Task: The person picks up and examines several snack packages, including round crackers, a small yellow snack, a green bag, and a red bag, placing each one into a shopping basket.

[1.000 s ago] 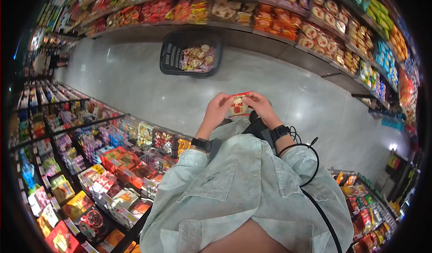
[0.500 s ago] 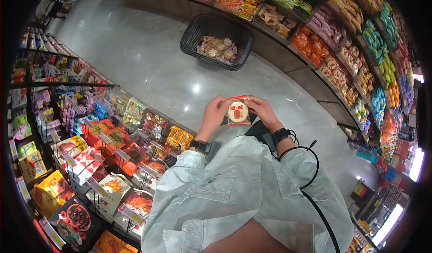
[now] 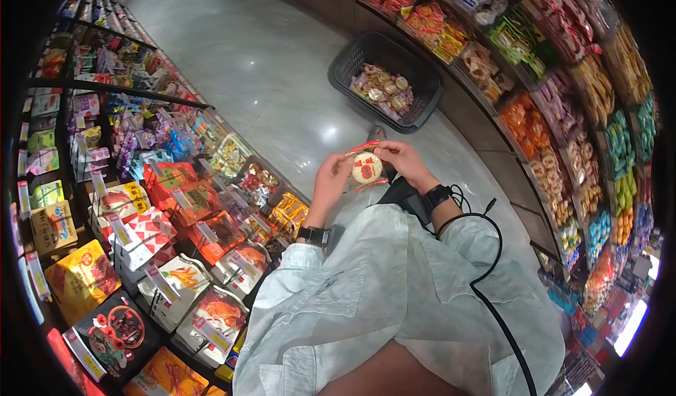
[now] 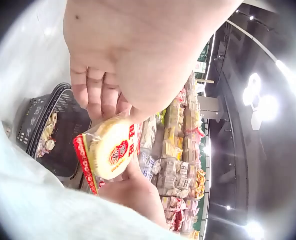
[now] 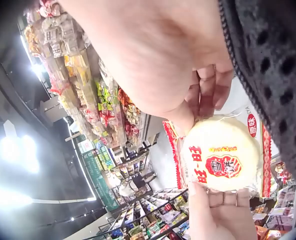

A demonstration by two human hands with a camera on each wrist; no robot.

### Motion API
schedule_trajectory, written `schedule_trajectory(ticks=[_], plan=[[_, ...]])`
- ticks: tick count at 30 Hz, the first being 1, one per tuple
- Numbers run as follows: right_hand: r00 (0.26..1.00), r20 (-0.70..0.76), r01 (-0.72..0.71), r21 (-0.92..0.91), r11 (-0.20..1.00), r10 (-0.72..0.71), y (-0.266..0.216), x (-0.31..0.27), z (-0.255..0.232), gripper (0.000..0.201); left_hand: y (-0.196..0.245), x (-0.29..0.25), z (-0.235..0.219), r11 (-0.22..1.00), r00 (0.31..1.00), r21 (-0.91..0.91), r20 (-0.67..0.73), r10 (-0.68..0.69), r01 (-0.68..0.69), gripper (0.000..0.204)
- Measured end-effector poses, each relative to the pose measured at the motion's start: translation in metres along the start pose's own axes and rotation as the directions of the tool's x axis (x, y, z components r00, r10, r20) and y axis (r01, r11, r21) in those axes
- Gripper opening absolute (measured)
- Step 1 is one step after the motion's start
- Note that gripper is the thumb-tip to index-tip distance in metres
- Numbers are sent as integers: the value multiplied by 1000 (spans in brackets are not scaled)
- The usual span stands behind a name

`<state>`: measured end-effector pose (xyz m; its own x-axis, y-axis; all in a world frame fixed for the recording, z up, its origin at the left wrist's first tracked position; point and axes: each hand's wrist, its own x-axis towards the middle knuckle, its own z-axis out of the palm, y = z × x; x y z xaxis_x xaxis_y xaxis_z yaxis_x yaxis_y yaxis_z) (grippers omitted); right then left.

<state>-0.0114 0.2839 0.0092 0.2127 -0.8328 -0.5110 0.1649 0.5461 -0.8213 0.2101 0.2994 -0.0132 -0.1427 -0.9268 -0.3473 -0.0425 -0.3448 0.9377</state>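
A clear packet with a round, pale cracker (image 3: pixel 367 170) inside, red print across its face and red strips along two opposite ends, is held up between the two hands in front of the wearer. At its nine o'clock, the left hand (image 3: pixel 334 175) pinches the upper edge; at three o'clock, the right hand (image 3: pixel 404 162) pinches the other end of that edge, so each grip is closed on the wrapper. A wristband (image 3: pixel 313 235) sits on the left wrist toward seven o'clock, another (image 3: pixel 436 196) on the right toward four. A pale green shirt (image 3: pixel 394 276) fills six o'clock, a black cable (image 3: pixel 496 251) running down it. Just past twelve, apart from the packet, a dark basket (image 3: pixel 422 79) stands on the grey floor (image 3: pixel 232 65) with wrapped snacks (image 3: pixel 384 89) inside. Golden packets (image 3: pixel 287 213) lie at eight o'clock, red-orange packs (image 3: pixel 186 192) near nine. Between two and three, orange bags (image 3: pixel 524 122) fill a shelf; green ones (image 3: pixel 521 40) lie near two.
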Motion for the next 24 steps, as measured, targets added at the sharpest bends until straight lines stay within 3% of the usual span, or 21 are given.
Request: schedule_trajectory(ticks=[4, 8, 11, 12, 16, 19, 24], plan=[[997, 65, 44, -156, 987, -34, -32, 64, 0, 22, 19, 40, -13, 998, 996, 50, -75, 49, -45, 17], [989, 144, 49, -99, 994, -34, -63, 111, -6, 22, 40, 79, -18, 999, 988, 41, -153, 6, 0, 13], [975, 221, -34, 29, 999, 26, -75, 135, -24, 25, 50, 111, -16, 996, 992, 83, -129, -6, 17, 14], [980, 193, -53, -23, 998, 57, -83, 140, -31, 28, 55, 121, -12, 996, 991, 87, -136, 9, 2, 15], [992, 96, -87, 46, 995, 82, -105, 156, -60, 29, 78, 171, 2, 999, 993, 20, -112, -33, 35, 14], [998, 52, 14, 84, 996, -19, -109, 163, -76, 30, 94, 214, 8, 994, 993, 38, -55, -105, 107, 14], [986, -168, 17, 164, 986, 11, -131, 168, -101, 30, 110, 283, 18, 959, 936, 90, 210, -282, 269, 16]])
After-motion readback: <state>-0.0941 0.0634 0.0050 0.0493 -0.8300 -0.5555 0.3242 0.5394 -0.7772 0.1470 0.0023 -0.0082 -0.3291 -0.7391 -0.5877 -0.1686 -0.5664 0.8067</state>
